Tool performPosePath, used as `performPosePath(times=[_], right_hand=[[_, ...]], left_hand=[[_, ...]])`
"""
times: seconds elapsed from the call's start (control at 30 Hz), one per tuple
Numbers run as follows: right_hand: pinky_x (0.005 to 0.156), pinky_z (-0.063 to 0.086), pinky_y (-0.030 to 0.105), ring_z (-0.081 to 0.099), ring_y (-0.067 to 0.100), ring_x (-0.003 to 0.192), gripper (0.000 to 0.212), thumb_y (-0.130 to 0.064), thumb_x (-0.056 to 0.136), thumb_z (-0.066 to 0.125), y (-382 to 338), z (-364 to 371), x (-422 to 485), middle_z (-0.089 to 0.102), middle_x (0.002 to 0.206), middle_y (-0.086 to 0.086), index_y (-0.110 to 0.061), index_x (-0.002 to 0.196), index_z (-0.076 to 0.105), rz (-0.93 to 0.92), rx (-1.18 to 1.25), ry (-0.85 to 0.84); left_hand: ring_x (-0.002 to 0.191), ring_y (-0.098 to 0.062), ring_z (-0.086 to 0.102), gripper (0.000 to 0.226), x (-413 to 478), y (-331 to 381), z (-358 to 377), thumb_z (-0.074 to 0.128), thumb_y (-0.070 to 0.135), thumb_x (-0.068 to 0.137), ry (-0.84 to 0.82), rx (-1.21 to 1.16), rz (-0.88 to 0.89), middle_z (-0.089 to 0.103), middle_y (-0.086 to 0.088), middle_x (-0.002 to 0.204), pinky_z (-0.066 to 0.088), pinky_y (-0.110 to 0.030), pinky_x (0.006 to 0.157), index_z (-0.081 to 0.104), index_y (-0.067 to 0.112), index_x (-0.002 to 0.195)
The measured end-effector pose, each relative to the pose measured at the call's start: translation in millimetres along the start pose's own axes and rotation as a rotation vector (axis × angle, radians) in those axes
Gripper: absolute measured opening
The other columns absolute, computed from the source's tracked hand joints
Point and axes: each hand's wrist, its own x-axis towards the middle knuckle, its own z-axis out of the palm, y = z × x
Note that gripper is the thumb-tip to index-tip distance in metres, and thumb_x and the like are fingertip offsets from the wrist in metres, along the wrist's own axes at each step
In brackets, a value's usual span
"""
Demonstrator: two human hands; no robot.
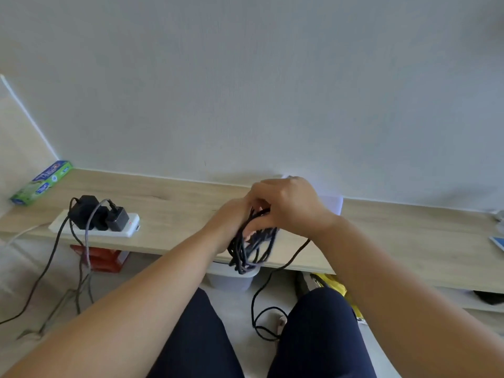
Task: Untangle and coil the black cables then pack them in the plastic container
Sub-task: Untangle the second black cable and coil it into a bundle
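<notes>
A bundle of looped black cable (252, 249) hangs over the front edge of a low wooden shelf (169, 203). My left hand (231, 216) grips the top of the loops. My right hand (289, 205) sits just above and to the right of it, fingers curled round the same cable. One loose strand (261, 304) runs from under my right wrist down to the floor and curls between my knees. A translucent plastic container (231, 279) stands on the floor below the shelf, right under the bundle. The cable's ends are hidden.
A white power strip (95, 226) with black adapters and trailing cords lies on the shelf at left. A green box (41, 184) sits in the left corner. A pale translucent thing (331, 204) stands behind my right hand. Red items and yellow clutter lie under the shelf.
</notes>
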Motion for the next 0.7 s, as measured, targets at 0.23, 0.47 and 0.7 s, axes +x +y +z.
performPosePath(times=[0.23, 0.47, 0.7], right_hand=[[0.052, 0.036, 0.012, 0.048, 0.001, 0.055, 0.041, -0.024, 0.064, 0.086, 11, -18, -17, 0.048, 0.059, -0.014, -0.024, 0.075, 0.047, 0.341, 0.357, -0.102], [0.066, 0.052, 0.023, 0.063, 0.003, 0.072, 0.038, -0.019, 0.07, 0.082, 15, -32, -26, 0.062, 0.079, -0.014, -0.028, 0.08, 0.047, 0.4, 0.449, -0.097], [0.09, 0.051, 0.027, 0.06, 0.006, 0.093, 0.023, -0.041, 0.082, 0.063, 22, -10, -55, 0.06, 0.103, -0.015, -0.03, 0.101, 0.054, 0.748, 0.732, 0.018]], left_hand=[[0.039, -0.006, 0.029, 0.073, 3, 7, -7, 0.064, 0.082, 0.052, -0.639, -0.201, -0.092, 0.034, 0.005, 0.051, 0.028, -0.017, 0.042, 0.053, 0.012, 0.071], [0.039, -0.005, 0.028, 0.017, 7, 20, -27, 0.056, 0.02, 0.075, -0.747, -0.046, -0.169, 0.034, 0.004, 0.05, 0.027, -0.018, 0.043, 0.05, 0.009, 0.085], [0.032, -0.004, 0.034, 0.019, 9, 11, -42, 0.057, 0.021, 0.071, -0.697, -0.333, -0.179, 0.04, 0.005, 0.045, 0.033, -0.016, 0.037, 0.058, 0.005, 0.08]])
